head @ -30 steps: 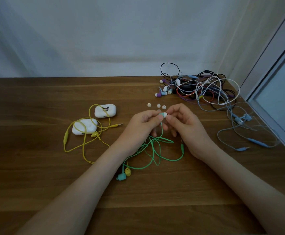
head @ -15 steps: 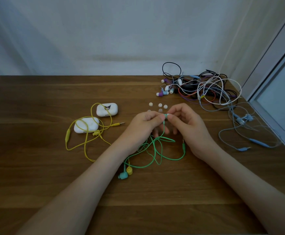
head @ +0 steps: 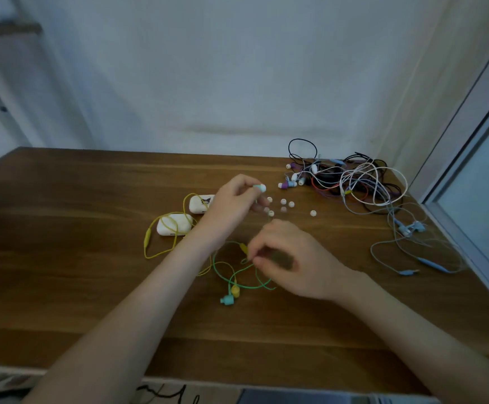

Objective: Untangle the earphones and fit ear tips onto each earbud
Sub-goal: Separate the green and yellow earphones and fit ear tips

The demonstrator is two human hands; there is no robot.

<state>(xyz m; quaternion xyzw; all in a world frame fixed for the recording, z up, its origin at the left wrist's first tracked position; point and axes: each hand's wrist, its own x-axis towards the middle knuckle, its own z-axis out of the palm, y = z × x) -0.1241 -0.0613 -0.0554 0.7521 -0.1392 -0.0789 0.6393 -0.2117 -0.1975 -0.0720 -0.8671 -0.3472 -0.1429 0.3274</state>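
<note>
My left hand (head: 231, 204) is lifted over the table and pinches a green earbud with a white tip (head: 260, 187) on it. The green cable (head: 239, 274) loops on the wood below, and its other teal earbud (head: 227, 300) lies beside a yellow earbud (head: 235, 291). My right hand (head: 291, 258) hovers low over the green cable, fingers curled and blurred; whether it pinches the cable is unclear. Several loose white ear tips (head: 283, 205) lie just beyond my hands.
A yellow earphone cable (head: 161, 228) winds around two white cases (head: 174, 224) at the left. A tangled pile of earphones (head: 351, 179) sits at the back right, a light blue pair (head: 412, 228) trailing toward the right table edge. A window frame borders the right.
My hands have separated. The left hand rose and moved away with the tipped earbud, and the right hand dropped toward the green cable. The camera view shifted and tilted back.
</note>
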